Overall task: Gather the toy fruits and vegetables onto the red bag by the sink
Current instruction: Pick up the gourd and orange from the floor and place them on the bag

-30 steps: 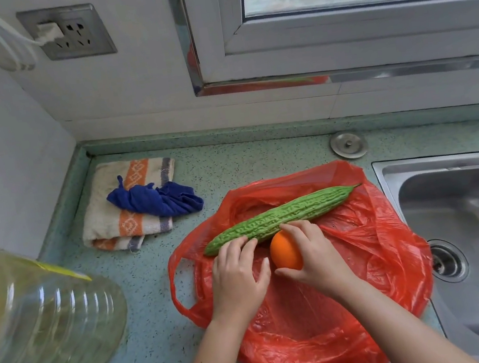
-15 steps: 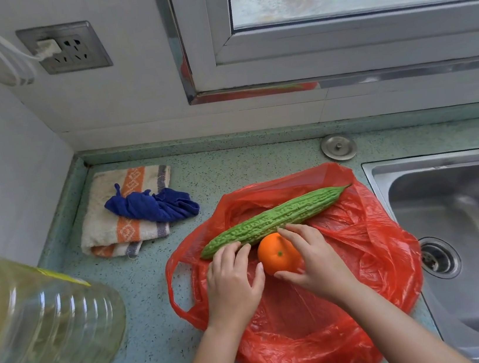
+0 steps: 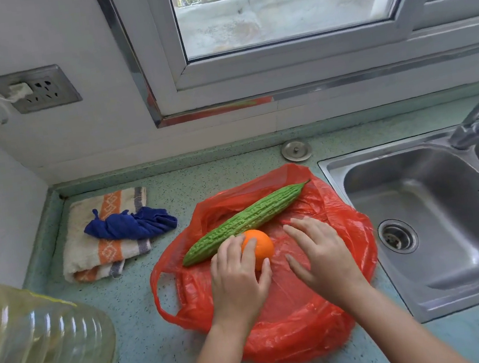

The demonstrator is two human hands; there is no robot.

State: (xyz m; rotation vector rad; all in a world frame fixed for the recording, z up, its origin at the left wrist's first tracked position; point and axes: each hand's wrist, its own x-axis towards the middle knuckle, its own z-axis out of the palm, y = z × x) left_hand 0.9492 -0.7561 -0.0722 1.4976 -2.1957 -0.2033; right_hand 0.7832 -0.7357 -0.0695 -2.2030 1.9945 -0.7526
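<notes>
One red bag (image 3: 299,333) on the counter, beside the sink (image 3: 444,248). Left hand (image 3: 240,282) fingers curl round one toy orange (image 3: 262,246). Right hand (image 3: 319,257) flat, fingers spread, holding nothing. One toy bitter gourd (image 3: 246,220) just behind, also on the bag.

Thin red plastic bag (image 3: 300,336): glossy, crinkled all over, half see-through. Long green toy gourd (image 3: 246,220): matt, rough with rows of little bumps. Round orange toy fruit (image 3: 262,244): smooth, only a soft sheen. Deep stainless steel sink (image 3: 417,187): brushed metal, bright streaks of glare. Pale green speckled stone countertop (image 3: 146,357): smooth, faintly shiny. Folded cream-and-orange striped towel (image 3: 100,253): nubbly matt cloth. Crumpled dark blue rag (image 3: 133,224): soft matt cloth. Big clear ribbed plastic jug (image 3: 40,347): glossy, yellow-tinted. Grey metal socket plate (image 3: 65,89): dull brushed finish.
</notes>
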